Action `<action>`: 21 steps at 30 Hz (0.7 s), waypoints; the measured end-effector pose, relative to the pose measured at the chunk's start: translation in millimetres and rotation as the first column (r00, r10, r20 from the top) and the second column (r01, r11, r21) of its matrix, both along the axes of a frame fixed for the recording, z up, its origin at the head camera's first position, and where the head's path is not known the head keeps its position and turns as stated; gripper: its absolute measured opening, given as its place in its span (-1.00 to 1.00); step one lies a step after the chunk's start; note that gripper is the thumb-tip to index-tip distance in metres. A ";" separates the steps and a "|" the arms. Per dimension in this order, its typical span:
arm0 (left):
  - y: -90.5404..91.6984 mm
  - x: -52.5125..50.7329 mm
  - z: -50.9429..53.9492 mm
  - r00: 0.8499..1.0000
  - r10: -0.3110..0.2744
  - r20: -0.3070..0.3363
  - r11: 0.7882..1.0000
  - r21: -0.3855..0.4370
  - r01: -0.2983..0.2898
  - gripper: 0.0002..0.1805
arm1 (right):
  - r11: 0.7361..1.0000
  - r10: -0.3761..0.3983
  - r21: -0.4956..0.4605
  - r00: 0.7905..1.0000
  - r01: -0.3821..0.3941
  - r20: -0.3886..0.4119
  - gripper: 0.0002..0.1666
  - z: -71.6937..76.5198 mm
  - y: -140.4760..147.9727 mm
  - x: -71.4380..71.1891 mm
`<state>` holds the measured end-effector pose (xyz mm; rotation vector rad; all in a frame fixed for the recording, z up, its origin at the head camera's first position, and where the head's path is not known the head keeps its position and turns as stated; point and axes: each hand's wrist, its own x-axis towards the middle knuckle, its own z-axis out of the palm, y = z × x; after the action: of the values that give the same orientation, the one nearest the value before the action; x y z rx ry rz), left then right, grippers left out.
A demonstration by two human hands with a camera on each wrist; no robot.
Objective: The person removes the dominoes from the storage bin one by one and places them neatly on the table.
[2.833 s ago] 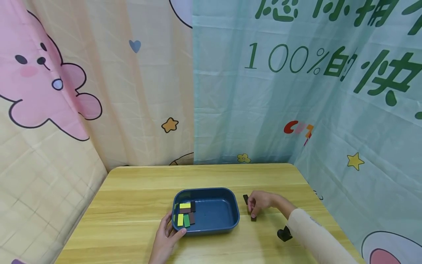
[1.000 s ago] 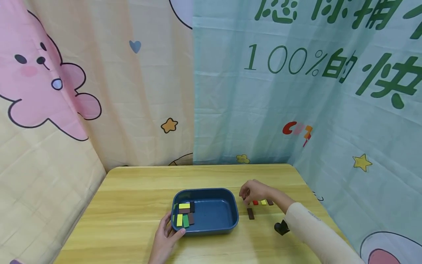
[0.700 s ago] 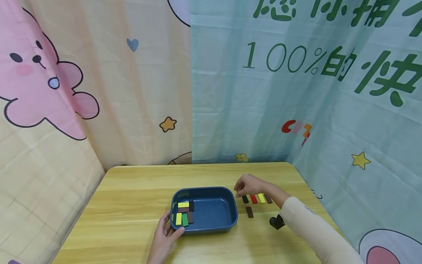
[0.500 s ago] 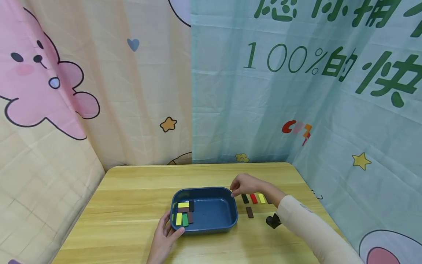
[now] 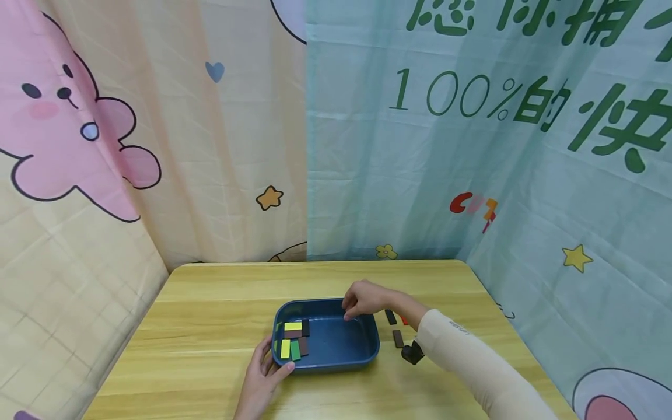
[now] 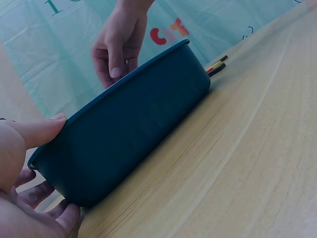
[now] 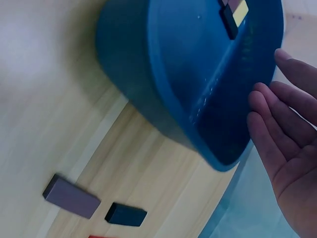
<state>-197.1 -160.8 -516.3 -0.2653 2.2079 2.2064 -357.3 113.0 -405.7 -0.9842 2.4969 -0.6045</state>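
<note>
A blue plastic tray [image 5: 336, 367] stands on the table. My left hand [image 5: 265, 373] grips its near left corner, thumb on the rim and fingers curled against the outer wall, as the left wrist view shows. Over the tray's far right part is my right hand [image 5: 364, 300]. In the right wrist view its fingers [image 7: 272, 144] are loosely bent and apart from the thumb, and no block shows between them. Several small rectangular blocks lie in the tray's left end: yellow [image 5: 293, 326], green [image 5: 296, 350], black [image 5: 305, 328] and brown [image 5: 303, 346].
Right of the tray lie a black block [image 5: 391, 317], a brown block [image 5: 398, 338] and a red one [image 5: 404, 320], partly behind the right forearm. Yellow shows there in the left wrist view. Printed curtains [image 5: 378, 175] hang beyond the wooden table [image 5: 184, 326].
My right hand has left the loose blocks at the right and moved left over the tray, after lifting away from the black block. My left hand and the blocks in the tray stay put.
</note>
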 end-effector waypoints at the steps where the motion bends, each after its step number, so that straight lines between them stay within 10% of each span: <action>1: 0.1 -0.2 0.1 1.000 0.002 0.005 1.000 0.000 -0.002 0.05 | 1.000 0.001 0.003 1.000 -0.001 -0.002 -0.67 -0.6 -4.0 0.0; 21: 1.1 2.2 -0.8 1.000 -0.009 -0.022 0.999 0.045 0.010 -0.02 | 0.988 0.136 0.075 0.991 -0.135 -0.003 -0.56 -21.4 -77.6 -8.7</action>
<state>-194.9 -159.6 -517.1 -0.2303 2.1618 2.2624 -366.0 35.5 -427.2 -1.1194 2.4166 -0.4628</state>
